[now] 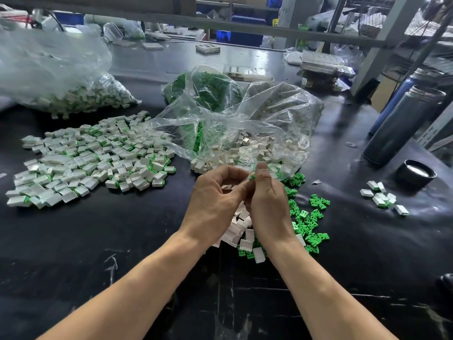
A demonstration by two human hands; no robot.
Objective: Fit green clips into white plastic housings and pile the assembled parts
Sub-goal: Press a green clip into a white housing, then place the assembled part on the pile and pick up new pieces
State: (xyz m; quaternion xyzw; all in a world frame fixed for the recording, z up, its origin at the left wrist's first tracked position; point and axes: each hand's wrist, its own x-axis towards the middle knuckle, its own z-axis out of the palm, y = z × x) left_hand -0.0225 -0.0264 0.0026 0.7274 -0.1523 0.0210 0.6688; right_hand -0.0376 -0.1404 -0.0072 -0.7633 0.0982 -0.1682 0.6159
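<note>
Left hand: raised above the table, fingers curled inward; forefinger and thumb meet the right hand at a small part. White pieces show inside the cupped palm; whether they are gripped cannot be told.
Right hand: thumb upright and pressed against the forefinger, pinching the small part; remaining fingers curled underneath.
Part in hands: a green tip with a little white shows between the two hands' fingertips; mostly hidden.
Loose white housings: heaped on the table directly below the hands.
Loose green clips: scattered just right of the housings, under and beside the right hand.
Assembled pile: wide spread of white-and-green parts, well left of the hands.
Open plastic bag: behind the hands, holding white housings.
Small group of assembled parts: far right, near a black cap.
Table: dark surface.
</note>
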